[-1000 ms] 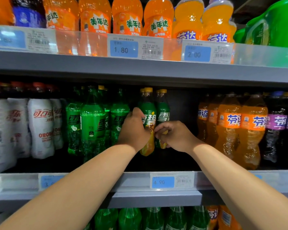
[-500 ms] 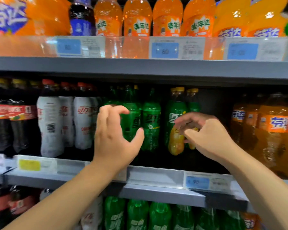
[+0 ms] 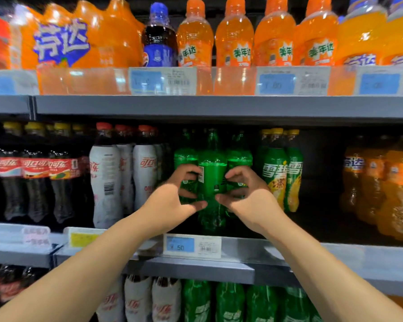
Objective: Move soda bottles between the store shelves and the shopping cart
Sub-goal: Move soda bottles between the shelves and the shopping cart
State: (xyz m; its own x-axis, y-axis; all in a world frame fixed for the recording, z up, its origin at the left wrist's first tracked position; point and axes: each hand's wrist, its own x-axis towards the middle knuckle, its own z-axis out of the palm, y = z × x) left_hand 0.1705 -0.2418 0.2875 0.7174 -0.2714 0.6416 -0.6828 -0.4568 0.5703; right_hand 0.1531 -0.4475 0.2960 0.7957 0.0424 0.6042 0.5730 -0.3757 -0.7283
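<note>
Store shelf: left hand and right hand curl round the upright green Sprite bottle between them; best drawn straight out, clear of neighbouring bottles flanking the grip.

Middle shelf: green soda bottles, upright; left grip and right grip curled on them; cola bottles alongside.
</note>
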